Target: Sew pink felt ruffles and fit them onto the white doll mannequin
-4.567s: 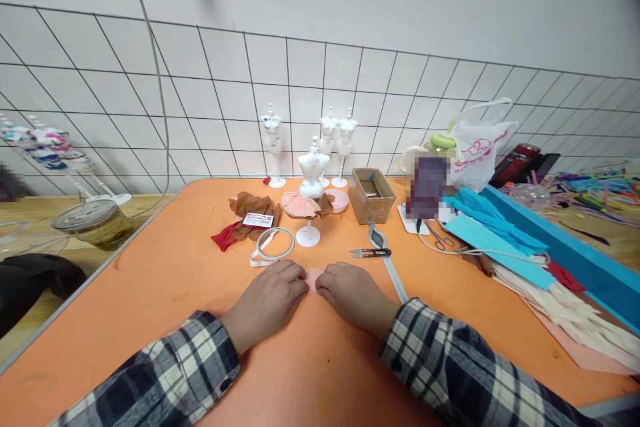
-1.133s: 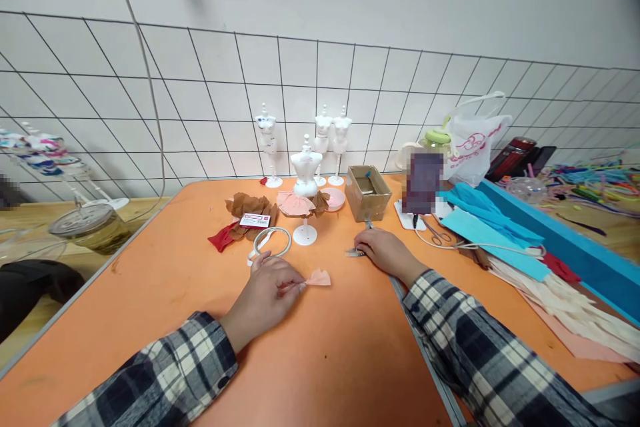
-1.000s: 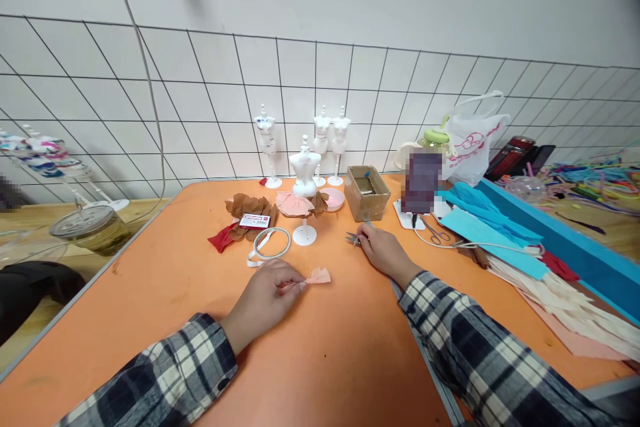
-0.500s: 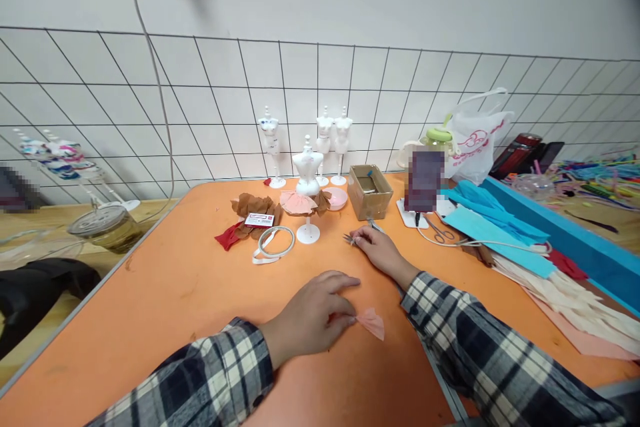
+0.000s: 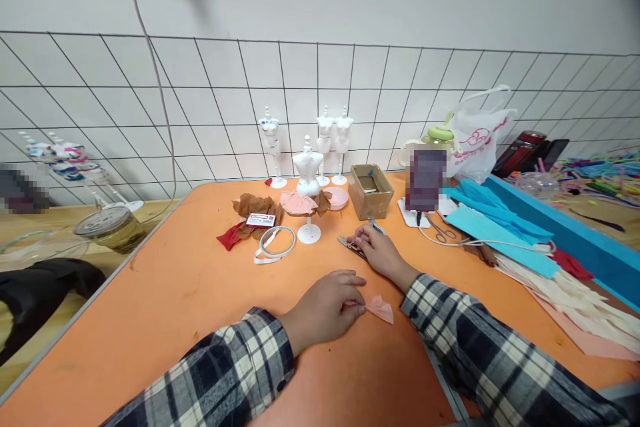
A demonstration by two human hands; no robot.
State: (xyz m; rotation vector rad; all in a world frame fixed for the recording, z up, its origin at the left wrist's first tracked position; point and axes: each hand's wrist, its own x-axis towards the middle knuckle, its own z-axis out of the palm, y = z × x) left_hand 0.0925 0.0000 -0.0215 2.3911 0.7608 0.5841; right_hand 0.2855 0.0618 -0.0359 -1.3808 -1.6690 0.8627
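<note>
Between the thumb and fingertips of my left hand (image 5: 327, 310), the gathered end of a small pink crepe-like piece (image 5: 381, 309) is pinched. It fans out to the right, just above the orange table. Farther back, my right hand (image 5: 373, 245) has its fingers closed on small metal snips (image 5: 354, 248). Their pointed tips face left, and the rest is hidden under the hand. Beyond both hands stands a white mini dress form (image 5: 307, 167), with a skirt of pink pieces (image 5: 299, 203) and brown pieces (image 5: 323, 202) round its waist.
Left of the dress form lie brown crepe-like material (image 5: 257, 207), a red piece (image 5: 230, 237) and a white ring of tape (image 5: 277, 243). A cardboard box (image 5: 371, 193), a phone on a stand (image 5: 425, 180), scissors (image 5: 443, 232) and blue sheets (image 5: 500, 240) are at the right.
My left hand has moved right and slightly away from me with the pink piece. The snips have shifted in my right hand, showing more of their length.
</note>
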